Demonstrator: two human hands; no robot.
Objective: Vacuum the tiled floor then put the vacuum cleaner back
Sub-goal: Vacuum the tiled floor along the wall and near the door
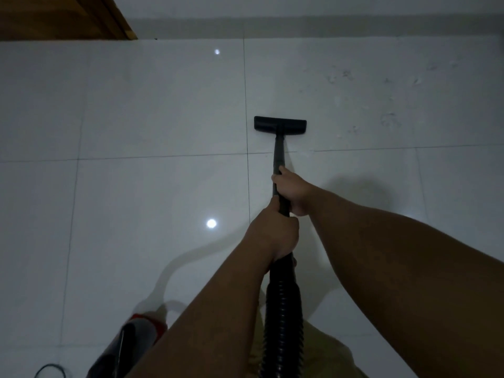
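Note:
A black vacuum wand (279, 154) runs from my hands down to a flat black floor nozzle (280, 124) resting on the glossy white tiled floor (152, 110). My right hand (293, 190) grips the wand further down. Just behind it, my left hand (275, 236) grips the wand's upper end, where the ribbed black hose (283, 317) joins. The hose drops toward the bottom edge. The red and dark vacuum cleaner body (128, 345) stands on the floor at the lower left, partly hidden by my left forearm.
A brown wooden door or cabinet (62, 17) fills the top left corner. A grey skirting strip (327, 25) runs along the far wall. A black cable loop (50, 371) lies at the bottom left. Faint smudges (390, 120) mark the tile right of the nozzle.

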